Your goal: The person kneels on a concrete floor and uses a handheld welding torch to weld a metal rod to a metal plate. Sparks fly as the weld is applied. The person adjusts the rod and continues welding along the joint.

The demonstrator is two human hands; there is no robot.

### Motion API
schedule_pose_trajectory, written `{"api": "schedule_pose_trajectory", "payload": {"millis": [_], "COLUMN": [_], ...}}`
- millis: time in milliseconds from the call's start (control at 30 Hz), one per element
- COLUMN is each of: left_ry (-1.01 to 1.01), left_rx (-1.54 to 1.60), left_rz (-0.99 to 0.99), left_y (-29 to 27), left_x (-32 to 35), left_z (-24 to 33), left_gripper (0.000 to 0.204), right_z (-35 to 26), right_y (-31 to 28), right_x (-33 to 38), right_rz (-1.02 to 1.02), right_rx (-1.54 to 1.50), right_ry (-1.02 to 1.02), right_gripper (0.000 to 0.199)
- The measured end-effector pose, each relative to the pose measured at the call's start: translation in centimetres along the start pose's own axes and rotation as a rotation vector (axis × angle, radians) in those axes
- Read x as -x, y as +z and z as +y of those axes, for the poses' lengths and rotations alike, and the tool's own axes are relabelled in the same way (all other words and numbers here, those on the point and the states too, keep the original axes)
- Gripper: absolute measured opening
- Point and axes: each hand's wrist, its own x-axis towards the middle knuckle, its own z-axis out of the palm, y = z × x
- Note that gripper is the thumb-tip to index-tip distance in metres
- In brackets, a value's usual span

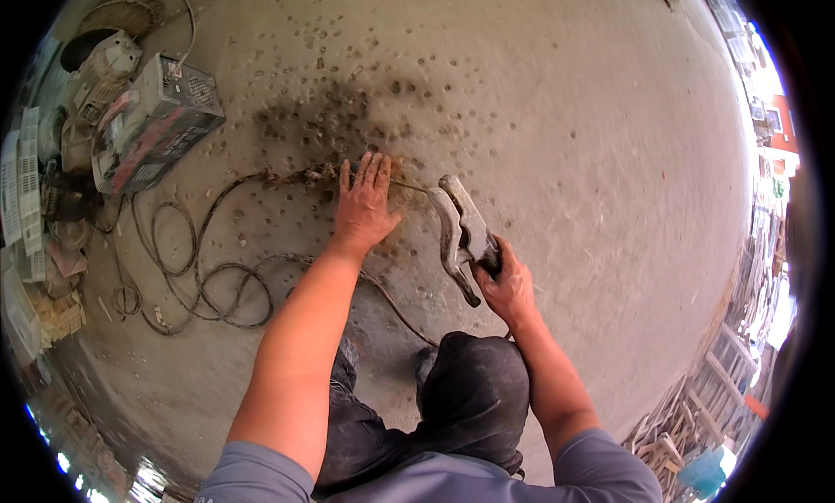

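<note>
In my right hand (pixel 509 287) is a worn grey welding electrode holder (pixel 474 220), my fingers closed round its dark grip. A thin welding rod (pixel 409 186) sticks out of its jaws to the left, toward my left hand (pixel 367 203). That hand is stretched out flat, fingers extended, low over the floor at the edge of a dark scorched patch (pixel 335 111). By its fingertips a dirty, lumpy cable end (pixel 300 174) lies on the floor; my hand partly covers what is there, and I cannot tell whether it touches it.
A boxy welding machine (pixel 161 124) and an electric motor (pixel 109 63) stand at the far left. Looped cables (pixel 230 285) lie between them and my left forearm. White plastic crates (pixel 30 181) line the left edge. Stacked timber (pixel 709 381) and scrap run along the right edge.
</note>
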Motion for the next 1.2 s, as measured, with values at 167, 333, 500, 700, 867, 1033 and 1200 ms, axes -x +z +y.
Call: {"api": "schedule_pose_trajectory", "payload": {"millis": [167,333,500,700,867,1033,1200], "left_ry": [0.06,0.072,0.079,0.04,-0.059,0.076,0.04], "left_rx": [0.026,0.022,0.007,-0.011,0.107,0.002,0.026], "left_rz": [0.142,0.126,0.137,-0.027,-0.143,0.098,0.088], "left_y": [0.8,1.1,1.5,1.1,8.1,1.0,0.4], "left_x": [0.2,0.2,0.1,-0.4,-0.4,-0.1,-0.1], "left_z": [0.1,0.0,-0.3,0.7,-6.2,0.0,-0.7], "left_gripper": [0.106,0.104,0.104,0.087,0.078,0.099,0.099], "right_z": [-0.1,-0.1,0.3,0.5,1.0,0.5,0.5], "right_y": [-0.1,-0.1,0.0,-0.4,1.2,-0.2,-0.6], "right_x": [0.0,-0.1,-0.1,0.3,-0.1,0.2,0.8], "right_rz": [-0.015,-0.02,-0.02,-0.025,-0.113,0.032,0.03], "right_rx": [-0.018,-0.02,-0.005,-0.015,-0.108,-0.042,-0.12], "right_ry": [0.017,0.018,0.008,-0.011,-0.081,-0.02,0.037], "right_gripper": [0.056,0.056,0.055,0.05,0.049,0.059,0.058]}}
